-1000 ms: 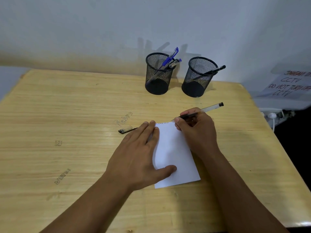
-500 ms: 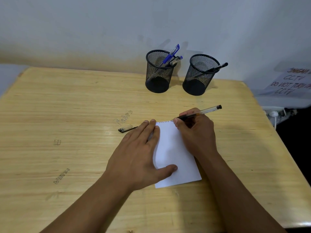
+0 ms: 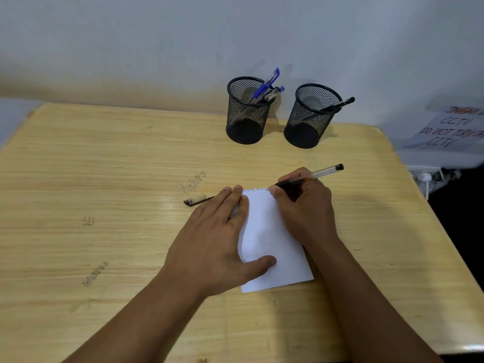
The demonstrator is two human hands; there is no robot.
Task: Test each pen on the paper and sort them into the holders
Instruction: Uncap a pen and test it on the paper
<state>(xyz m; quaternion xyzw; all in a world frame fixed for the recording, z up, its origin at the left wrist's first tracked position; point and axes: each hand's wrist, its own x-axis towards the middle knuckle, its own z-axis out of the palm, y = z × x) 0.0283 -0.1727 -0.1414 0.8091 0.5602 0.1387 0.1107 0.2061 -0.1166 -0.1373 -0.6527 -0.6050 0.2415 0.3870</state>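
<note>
A white sheet of paper (image 3: 272, 247) lies on the wooden table (image 3: 104, 166). My left hand (image 3: 217, 239) rests flat on its left side, fingers spread. My right hand (image 3: 303, 205) grips a clear black pen (image 3: 322, 172), tip on the paper's top edge where small scribbles show. A pen cap (image 3: 196, 199) lies left of the paper, and something thin is partly hidden under my left fingers. At the back stand two black mesh holders: the left holder (image 3: 247, 111) has blue pens (image 3: 265, 85), the right holder (image 3: 311, 116) has one black pen (image 3: 340, 102).
A white wall rises right behind the holders. At the right, beyond the table's edge, sits a paper sign about CCTV (image 3: 453, 127) and a white plug with cables (image 3: 424, 178). Letters are scratched into the tabletop at left.
The pen tip has crept slightly right along the paper's top edge, adding scribbles. My left hand stays flat on the paper. The view shifted a little.
</note>
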